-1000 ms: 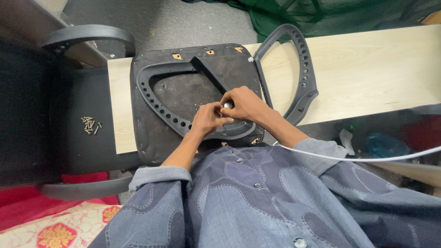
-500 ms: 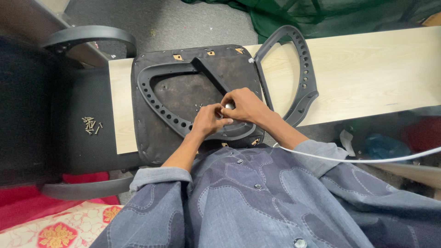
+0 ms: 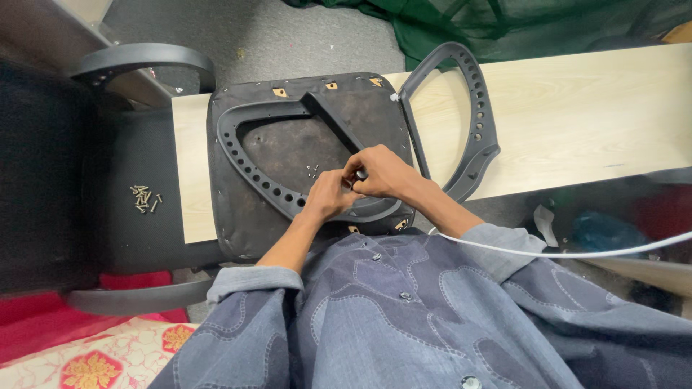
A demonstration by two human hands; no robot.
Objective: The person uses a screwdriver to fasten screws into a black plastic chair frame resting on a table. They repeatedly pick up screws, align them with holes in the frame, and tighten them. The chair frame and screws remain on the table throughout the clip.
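Left hand (image 3: 326, 196): at the centre of the frame, fingers curled in a clenched grip against the lower rim of the armrest that lies on the seat; what it pinches, if anything, is too small to tell.
Right hand (image 3: 380, 173): just right of the left hand and touching it, fingers closed around a small dark tool tip (image 3: 360, 175) that pokes out between thumb and forefinger.
Seat (image 3: 310, 155): black chair seat lying upside down in the upper middle of the frame, across the left end of the worktop.
Armrest on seat (image 3: 249, 169): dark grey loop with a row of holes, flat on the seat's underside, under both hands.
Second armrest (image 3: 472, 115): same shape, right of the seat, resting on the worktop beside the seat's edge.
Worktop (image 3: 577, 115): pale wooden board running across the upper right of the frame.
Screws (image 3: 144, 198): small pile at the left, on a black surface, well apart from the hands.
Loose screws (image 3: 312, 171): a few on the seat, just left of the hands.
Cable (image 3: 562, 251): white, crossing the right sleeve at the right.
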